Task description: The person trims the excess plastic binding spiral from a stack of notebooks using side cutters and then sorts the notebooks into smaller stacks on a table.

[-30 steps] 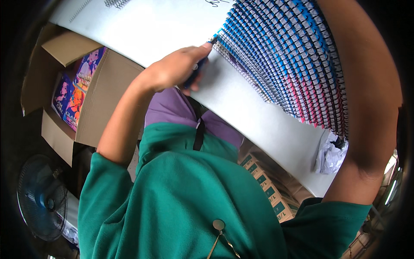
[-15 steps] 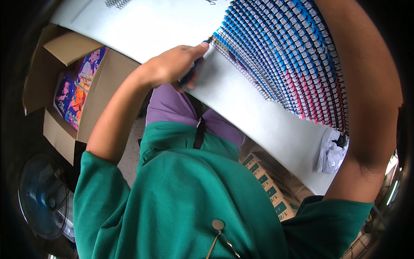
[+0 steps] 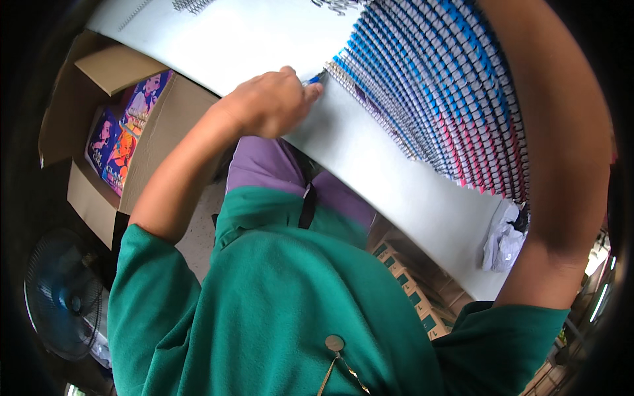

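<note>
Gripping blue pen [image 3: 314, 80], left hand [image 3: 267, 102] closed

A: Where does the stack of spiral-bound notebooks [image 3: 449, 99] lie?
B: On the table [image 3: 264, 33], just right of your left hand [image 3: 271, 102], which touches its near corner.
A: And left of that hand?
B: The open cardboard box [image 3: 152, 142], with picture books [image 3: 122, 142] in it; below it, the fan [image 3: 63, 294].

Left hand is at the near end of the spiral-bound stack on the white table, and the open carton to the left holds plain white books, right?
Not quite: the head view shows the open carton holding colourful illustrated books, not plain white ones. The left hand is indeed at the spiral-bound stack on the white table.
</note>
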The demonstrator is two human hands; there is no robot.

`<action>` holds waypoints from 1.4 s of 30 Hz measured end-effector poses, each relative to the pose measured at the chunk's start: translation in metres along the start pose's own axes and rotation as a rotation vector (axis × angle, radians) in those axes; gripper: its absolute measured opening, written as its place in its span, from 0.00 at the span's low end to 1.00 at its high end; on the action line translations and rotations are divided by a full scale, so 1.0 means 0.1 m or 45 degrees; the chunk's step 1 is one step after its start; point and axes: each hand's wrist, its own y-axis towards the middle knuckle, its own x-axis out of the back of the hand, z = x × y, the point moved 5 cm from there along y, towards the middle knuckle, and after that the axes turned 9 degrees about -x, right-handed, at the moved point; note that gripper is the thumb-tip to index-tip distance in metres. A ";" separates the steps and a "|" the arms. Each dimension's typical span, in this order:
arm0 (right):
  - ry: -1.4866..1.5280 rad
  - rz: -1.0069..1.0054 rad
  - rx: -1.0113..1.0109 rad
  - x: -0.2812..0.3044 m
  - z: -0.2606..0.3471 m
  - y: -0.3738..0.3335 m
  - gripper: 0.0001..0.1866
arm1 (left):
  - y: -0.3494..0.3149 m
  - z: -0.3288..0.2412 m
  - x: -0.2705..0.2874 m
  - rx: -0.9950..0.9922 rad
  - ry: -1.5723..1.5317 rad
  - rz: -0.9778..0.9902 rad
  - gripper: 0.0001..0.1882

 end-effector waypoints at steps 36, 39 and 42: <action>0.317 0.024 -0.039 -0.23 -0.21 0.42 0.18 | -0.23 -0.66 -0.02 -0.542 -1.904 0.006 0.31; 0.295 -0.010 -0.003 -0.25 -0.25 0.44 0.18 | -0.21 -0.67 0.01 -0.558 -1.921 0.011 0.30; 0.309 0.023 -0.014 -0.24 -0.23 0.42 0.18 | -0.19 -0.62 -0.01 -0.599 -1.839 0.042 0.29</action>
